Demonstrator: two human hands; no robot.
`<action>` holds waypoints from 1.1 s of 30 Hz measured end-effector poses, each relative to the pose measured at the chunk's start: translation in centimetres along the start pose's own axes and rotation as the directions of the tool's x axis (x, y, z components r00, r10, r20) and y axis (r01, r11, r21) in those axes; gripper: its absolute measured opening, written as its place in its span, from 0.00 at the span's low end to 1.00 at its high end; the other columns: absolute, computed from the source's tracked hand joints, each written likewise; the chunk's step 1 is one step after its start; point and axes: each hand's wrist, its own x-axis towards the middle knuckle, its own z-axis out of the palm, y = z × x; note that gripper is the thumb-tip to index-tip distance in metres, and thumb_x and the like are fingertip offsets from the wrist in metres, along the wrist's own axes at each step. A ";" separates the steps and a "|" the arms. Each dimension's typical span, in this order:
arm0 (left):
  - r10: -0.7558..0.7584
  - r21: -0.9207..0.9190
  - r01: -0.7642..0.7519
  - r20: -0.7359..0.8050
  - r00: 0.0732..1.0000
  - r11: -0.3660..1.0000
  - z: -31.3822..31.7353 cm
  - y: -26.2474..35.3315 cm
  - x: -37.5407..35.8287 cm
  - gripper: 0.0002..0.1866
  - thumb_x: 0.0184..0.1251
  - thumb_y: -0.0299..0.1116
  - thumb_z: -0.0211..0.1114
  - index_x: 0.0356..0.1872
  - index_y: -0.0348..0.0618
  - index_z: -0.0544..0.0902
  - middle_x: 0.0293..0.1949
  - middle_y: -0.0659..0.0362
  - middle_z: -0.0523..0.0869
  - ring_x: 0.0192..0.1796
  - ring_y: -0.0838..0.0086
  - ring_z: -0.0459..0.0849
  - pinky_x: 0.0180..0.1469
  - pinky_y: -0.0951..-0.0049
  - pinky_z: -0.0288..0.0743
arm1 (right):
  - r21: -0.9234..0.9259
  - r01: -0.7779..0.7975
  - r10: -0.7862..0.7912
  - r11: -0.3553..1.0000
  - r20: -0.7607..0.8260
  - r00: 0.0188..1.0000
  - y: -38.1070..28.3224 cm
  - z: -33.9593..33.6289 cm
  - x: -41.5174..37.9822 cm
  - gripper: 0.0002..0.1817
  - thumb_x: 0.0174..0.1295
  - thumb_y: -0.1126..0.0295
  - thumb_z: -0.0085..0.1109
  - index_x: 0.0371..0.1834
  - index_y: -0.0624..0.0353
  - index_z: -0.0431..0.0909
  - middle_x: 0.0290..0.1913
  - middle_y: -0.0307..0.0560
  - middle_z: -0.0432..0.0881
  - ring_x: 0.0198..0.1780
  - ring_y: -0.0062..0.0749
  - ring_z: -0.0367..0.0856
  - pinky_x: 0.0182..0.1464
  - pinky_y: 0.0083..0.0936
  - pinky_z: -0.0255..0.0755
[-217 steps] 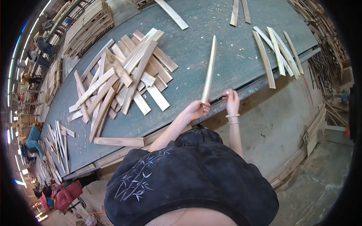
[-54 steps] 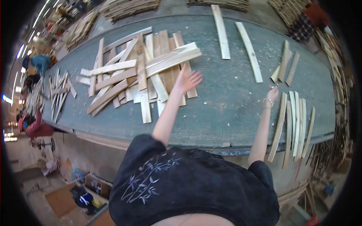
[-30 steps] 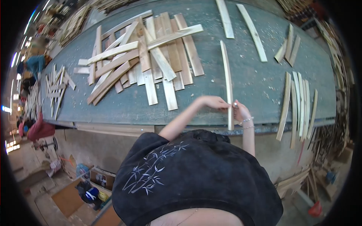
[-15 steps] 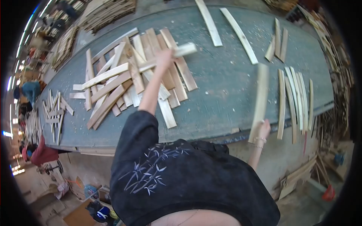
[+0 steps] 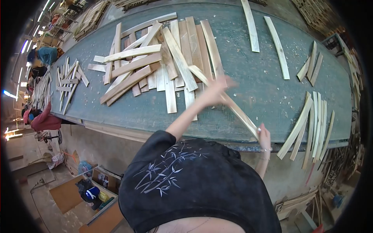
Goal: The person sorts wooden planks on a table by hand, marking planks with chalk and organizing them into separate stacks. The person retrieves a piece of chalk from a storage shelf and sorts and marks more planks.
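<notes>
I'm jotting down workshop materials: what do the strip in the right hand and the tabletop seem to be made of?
The strip looks like bare, unpainted wood: pale tan with darker streaks. The tabletop is dull green and scuffed, perhaps painted; I cannot tell what lies underneath.

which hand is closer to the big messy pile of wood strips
Left. The left hand, blurred, is by the right side of the pile; the right hand is farther right, at the near end of a strip.
</notes>
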 end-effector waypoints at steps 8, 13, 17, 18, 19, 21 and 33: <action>-0.732 0.346 0.892 -0.520 0.440 0.290 -5.9 -14.0 -8.4 0.36 0.54 0.59 0.49 0.59 0.49 0.55 0.39 0.40 0.71 0.41 0.49 0.73 0.41 0.56 0.69 | 0.481 0.004 0.263 0.877 -0.488 0.832 10.5 -15.6 -8.8 0.17 0.59 0.56 0.42 0.28 0.58 0.75 0.24 0.42 0.75 0.26 0.26 0.73 0.29 0.24 0.68; -0.735 0.234 0.929 -0.568 0.371 0.288 -5.1 -13.9 -8.3 0.35 0.55 0.54 0.52 0.60 0.47 0.53 0.39 0.40 0.72 0.38 0.50 0.75 0.40 0.59 0.71 | -0.302 -0.189 -0.018 0.934 -0.570 0.821 5.1 -10.8 -5.3 0.20 0.61 0.63 0.40 0.44 0.71 0.70 0.37 0.54 0.78 0.39 0.36 0.77 0.44 0.29 0.68; -0.843 -0.217 0.829 -0.304 0.443 0.514 -7.1 -11.5 -8.8 0.34 0.59 0.47 0.49 0.59 0.37 0.50 0.39 0.46 0.74 0.39 0.58 0.77 0.43 0.59 0.71 | -0.068 0.077 -0.093 0.995 -0.270 0.958 1.8 -1.2 0.1 0.17 0.61 0.65 0.41 0.48 0.65 0.69 0.47 0.46 0.71 0.46 0.28 0.70 0.50 0.23 0.65; -0.860 -0.615 0.675 -0.011 0.510 0.408 -8.0 -9.0 -8.8 0.33 0.60 0.46 0.46 0.60 0.33 0.49 0.39 0.48 0.74 0.39 0.61 0.77 0.45 0.59 0.71 | 0.107 0.097 -0.085 0.990 -0.113 0.990 -0.5 1.5 0.9 0.17 0.62 0.64 0.41 0.47 0.65 0.69 0.44 0.44 0.73 0.45 0.25 0.70 0.48 0.23 0.65; -0.802 -0.852 0.474 0.117 0.586 0.222 -8.2 -7.0 -9.4 0.31 0.61 0.44 0.46 0.59 0.32 0.51 0.38 0.51 0.75 0.39 0.64 0.77 0.47 0.61 0.70 | 0.190 0.024 -0.035 0.981 0.054 0.998 -4.8 4.0 0.6 0.16 0.62 0.64 0.40 0.47 0.63 0.68 0.44 0.45 0.74 0.45 0.27 0.71 0.48 0.23 0.65; -0.602 -0.978 0.144 0.206 0.771 -0.150 -8.4 -2.8 -10.8 0.27 0.63 0.42 0.43 0.57 0.32 0.55 0.37 0.52 0.75 0.42 0.65 0.77 0.49 0.65 0.70 | 0.494 -0.130 -0.050 0.859 0.334 0.941 -9.0 8.5 1.4 0.15 0.63 0.62 0.40 0.41 0.62 0.69 0.46 0.49 0.74 0.45 0.30 0.72 0.48 0.25 0.65; -0.456 -0.682 0.729 0.630 0.629 0.063 -2.3 1.9 -13.8 0.25 0.62 0.46 0.50 0.49 0.33 0.69 0.42 0.55 0.78 0.46 0.71 0.76 0.50 0.73 0.68 | 0.097 -0.022 -0.040 0.995 0.594 0.803 -9.5 22.3 5.1 0.15 0.61 0.60 0.43 0.26 0.60 0.72 0.23 0.34 0.72 0.27 0.19 0.70 0.30 0.18 0.65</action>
